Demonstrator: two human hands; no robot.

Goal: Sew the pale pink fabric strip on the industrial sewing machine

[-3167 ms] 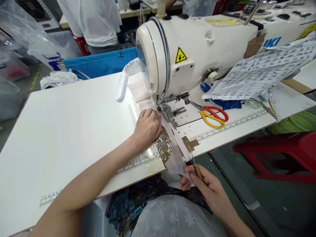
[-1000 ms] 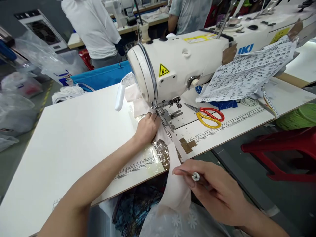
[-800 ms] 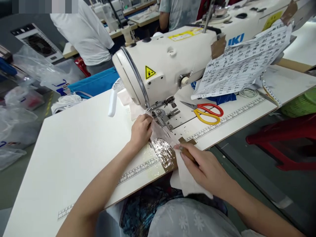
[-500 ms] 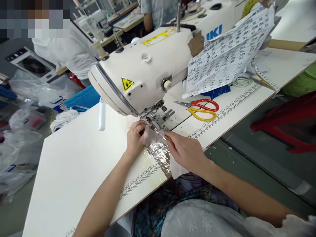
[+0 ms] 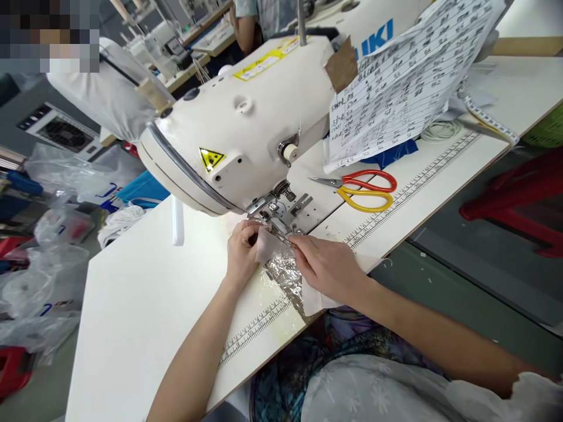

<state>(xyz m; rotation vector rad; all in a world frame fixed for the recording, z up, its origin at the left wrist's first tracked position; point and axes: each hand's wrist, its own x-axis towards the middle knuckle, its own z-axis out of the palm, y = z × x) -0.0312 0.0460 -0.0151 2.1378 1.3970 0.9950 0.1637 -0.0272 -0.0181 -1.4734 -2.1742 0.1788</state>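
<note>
A white sewing machine [image 5: 246, 129] stands on the white table [image 5: 132, 305]. My left hand [image 5: 241, 252] pinches a pale pink fabric strip [image 5: 265, 247] just in front of the presser foot [image 5: 275, 220]. My right hand [image 5: 328, 266] lies on the same strip and grips a thin wooden-handled tool [image 5: 290, 241], its metal tip pointing toward the foot. The strip trails over a shiny taped patch [image 5: 288, 275] and off the table's front edge.
Red and yellow scissors [image 5: 363, 190] lie right of the needle plate. A printed paper sheet [image 5: 404, 82] hangs from the machine arm. Other people stand at the back. Plastic bags [image 5: 39, 264] pile at left; a red stool [image 5: 519, 199] at right.
My right hand came up from below the table edge with the tool and now rests on the strip by the presser foot. The view has tilted and moved closer.
</note>
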